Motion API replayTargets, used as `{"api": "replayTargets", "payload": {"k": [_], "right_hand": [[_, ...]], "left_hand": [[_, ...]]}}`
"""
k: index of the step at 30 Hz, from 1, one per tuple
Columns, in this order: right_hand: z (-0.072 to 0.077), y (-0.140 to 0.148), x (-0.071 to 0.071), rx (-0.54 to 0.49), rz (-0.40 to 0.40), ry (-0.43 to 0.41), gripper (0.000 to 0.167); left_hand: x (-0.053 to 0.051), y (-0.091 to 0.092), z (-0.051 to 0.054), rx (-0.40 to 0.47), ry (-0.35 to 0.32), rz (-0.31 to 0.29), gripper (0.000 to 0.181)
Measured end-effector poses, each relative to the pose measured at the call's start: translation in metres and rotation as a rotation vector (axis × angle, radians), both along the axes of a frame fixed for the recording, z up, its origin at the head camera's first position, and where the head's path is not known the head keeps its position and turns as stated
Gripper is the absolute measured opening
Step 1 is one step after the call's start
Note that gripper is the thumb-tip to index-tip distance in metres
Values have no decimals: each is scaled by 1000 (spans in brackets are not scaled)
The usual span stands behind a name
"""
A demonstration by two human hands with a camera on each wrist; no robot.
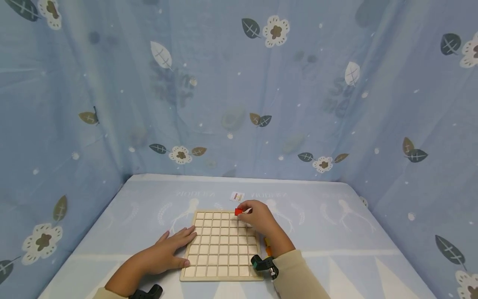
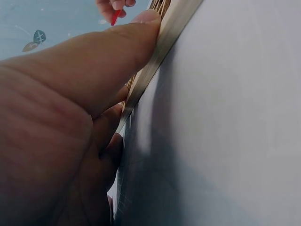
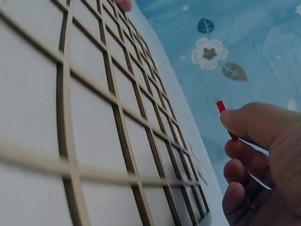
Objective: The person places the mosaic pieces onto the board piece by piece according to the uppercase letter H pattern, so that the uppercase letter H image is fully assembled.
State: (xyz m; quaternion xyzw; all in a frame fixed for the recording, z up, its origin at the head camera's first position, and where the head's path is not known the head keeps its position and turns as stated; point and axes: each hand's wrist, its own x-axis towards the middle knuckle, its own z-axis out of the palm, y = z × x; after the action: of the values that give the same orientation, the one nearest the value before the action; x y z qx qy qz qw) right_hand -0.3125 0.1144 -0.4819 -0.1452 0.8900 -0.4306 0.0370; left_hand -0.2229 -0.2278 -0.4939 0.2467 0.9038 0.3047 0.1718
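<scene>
A square wooden grid board (image 1: pixel 223 249) lies on the table, its raised strips (image 3: pixel 112 99) seen close in the right wrist view. Over its far edge, right of centre, my right hand (image 1: pixel 261 218) pinches a small flat red piece (image 1: pixel 238 211) between thumb and fingers; the right wrist view shows the red piece (image 3: pixel 221 106) held above the board. My left hand (image 1: pixel 164 252) rests at the board's left edge with fingers spread. In the left wrist view the thumb (image 2: pixel 108 56) touches the wooden rim (image 2: pixel 162 47).
A small printed card (image 1: pixel 237 197) lies beyond the board's far edge. Something orange-yellow (image 1: pixel 267 246) sits right of the board, partly hidden by my right forearm. A patterned cloth (image 1: pixel 224 104) hangs behind and at both sides of the table.
</scene>
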Motion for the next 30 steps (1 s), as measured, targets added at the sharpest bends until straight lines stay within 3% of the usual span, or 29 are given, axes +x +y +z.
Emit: {"api": "replayTargets", "payload": {"k": [8, 19, 30], "right_hand": [[-5, -23, -1, -19, 34, 9, 17], [-11, -56, 7, -67, 47, -44, 18], [-20, -74, 9, 42, 5, -24, 19]], "left_hand": [[1, 2, 1, 5, 5, 7, 92], [3, 2, 4, 5, 15, 15, 90], [5, 3, 6, 1, -9, 15, 90]]}}
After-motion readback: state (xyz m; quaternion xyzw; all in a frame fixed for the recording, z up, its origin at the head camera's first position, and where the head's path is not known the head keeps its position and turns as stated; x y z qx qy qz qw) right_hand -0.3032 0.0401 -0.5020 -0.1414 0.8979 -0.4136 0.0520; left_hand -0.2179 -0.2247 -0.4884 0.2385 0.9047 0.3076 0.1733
